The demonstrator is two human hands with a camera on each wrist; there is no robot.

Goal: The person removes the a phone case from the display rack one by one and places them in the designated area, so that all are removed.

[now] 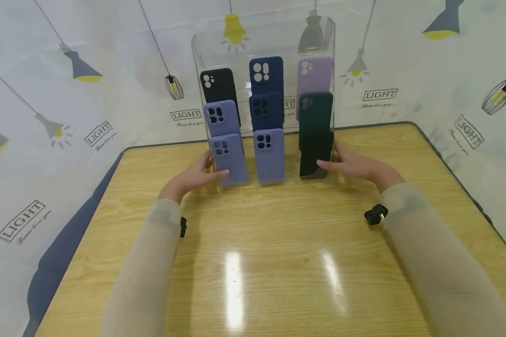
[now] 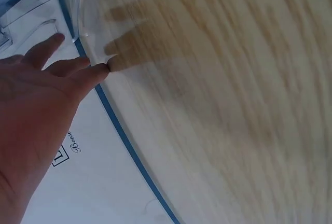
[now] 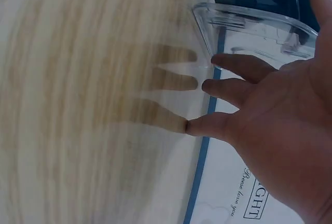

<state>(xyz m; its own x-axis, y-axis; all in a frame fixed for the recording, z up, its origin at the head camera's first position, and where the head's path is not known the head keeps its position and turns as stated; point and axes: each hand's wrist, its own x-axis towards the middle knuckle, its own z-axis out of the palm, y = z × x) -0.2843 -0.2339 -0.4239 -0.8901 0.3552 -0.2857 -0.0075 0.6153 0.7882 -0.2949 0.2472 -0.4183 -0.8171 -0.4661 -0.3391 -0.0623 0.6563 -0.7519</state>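
Acrylic display stand (image 1: 325, 32) is standing at the far middle of the worktop (image 1: 278, 262), already filled with three columns of phone cases (image 1: 270, 154). The left hand (image 1: 194, 175) and right hand (image 1: 354, 164) are flanking its lower sides, fingers (image 3: 244, 67) straight and spread, touching the clear walls. By my judgement, loading is finished; only positioning is remaining.

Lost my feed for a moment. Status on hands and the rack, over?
Left hand open, fingers straight against rack left side. Right hand open on its right side. Rack upright on table, nine cases in place. Nothing in the way.
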